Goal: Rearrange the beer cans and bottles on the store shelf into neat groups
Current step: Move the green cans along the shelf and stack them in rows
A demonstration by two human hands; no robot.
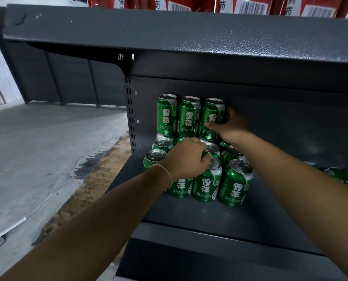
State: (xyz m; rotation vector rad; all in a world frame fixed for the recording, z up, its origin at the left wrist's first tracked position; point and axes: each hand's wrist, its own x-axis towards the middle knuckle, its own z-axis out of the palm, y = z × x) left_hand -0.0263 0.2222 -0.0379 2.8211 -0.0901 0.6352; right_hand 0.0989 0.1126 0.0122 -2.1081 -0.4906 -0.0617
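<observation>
Several green beer cans stand in a tight block on the dark grey shelf (189,218), with three more stacked as a second layer at the back. My right hand (231,124) grips the rightmost stacked can (210,110), thumb across its front. My left hand (186,159) is curled over the top of a front-row can (206,185), fingers at its rim. Another front can (235,183) stands just right of it. The cans under my left hand are partly hidden.
More green cans (343,176) lie on their sides at the shelf's far right. The upper shelf (189,33) overhangs closely above the stack, with red packages on it. A slotted upright (129,114) bounds the shelf's left side; grey floor lies beyond.
</observation>
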